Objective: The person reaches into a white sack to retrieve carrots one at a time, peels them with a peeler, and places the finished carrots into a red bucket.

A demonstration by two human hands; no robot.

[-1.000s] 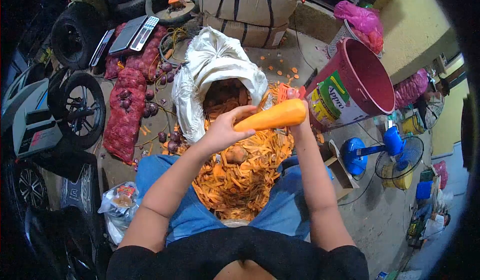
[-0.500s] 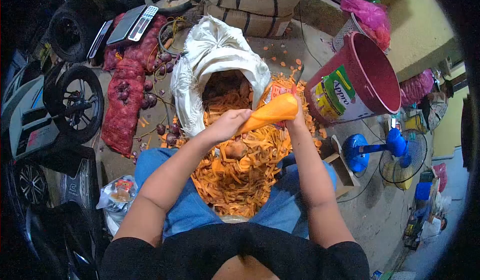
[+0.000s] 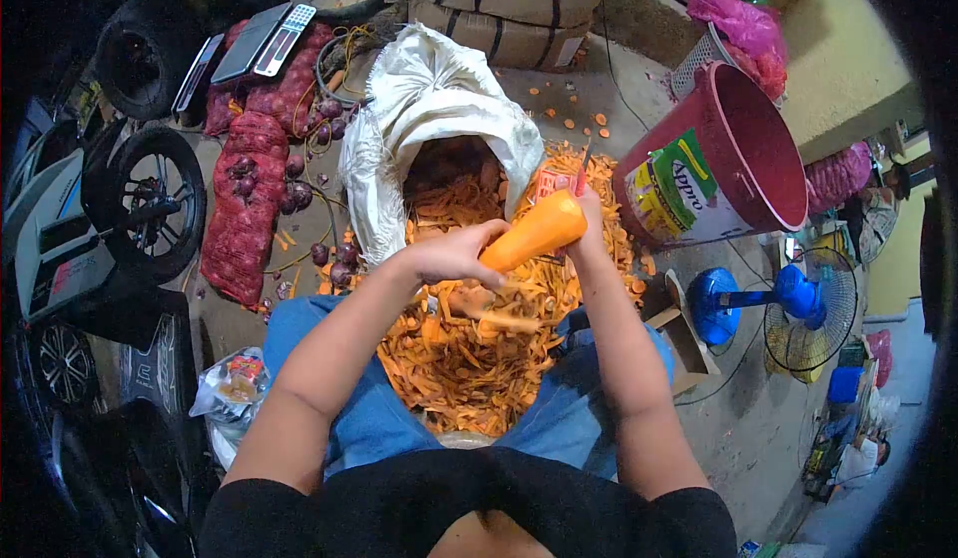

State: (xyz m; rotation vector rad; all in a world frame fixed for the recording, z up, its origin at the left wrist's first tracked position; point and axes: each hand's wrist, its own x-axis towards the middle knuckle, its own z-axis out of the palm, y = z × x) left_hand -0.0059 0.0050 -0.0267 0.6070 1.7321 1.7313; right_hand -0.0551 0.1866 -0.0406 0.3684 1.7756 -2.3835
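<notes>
My left hand (image 3: 459, 256) is closed round the lower end of a large peeled carrot (image 3: 536, 231). At the carrot's upper end, my right hand (image 3: 589, 224) grips a red-handled tool (image 3: 582, 177) whose thin tip points up; the carrot hides part of these fingers. Below both hands, a heap of orange peelings (image 3: 469, 368) lies between my knees, with a blurred strip of peel over it. Just beyond the heap stands an open white sack (image 3: 439, 94), with peelings and carrots at its mouth.
Red net bags of onions (image 3: 244, 209) lie at the left, a scale (image 3: 254, 44) on one. A maroon bucket (image 3: 654, 174) stands to the right, near a blue fan (image 3: 714, 305) and an open carton (image 3: 684, 343). Motorbike parts and wheels (image 3: 155, 199) fill the far left.
The carrot has shifted slightly down and left and is tilted more steeply. My right hand has turned with the tool. A strip of peel now shows in the air below the carrot.
</notes>
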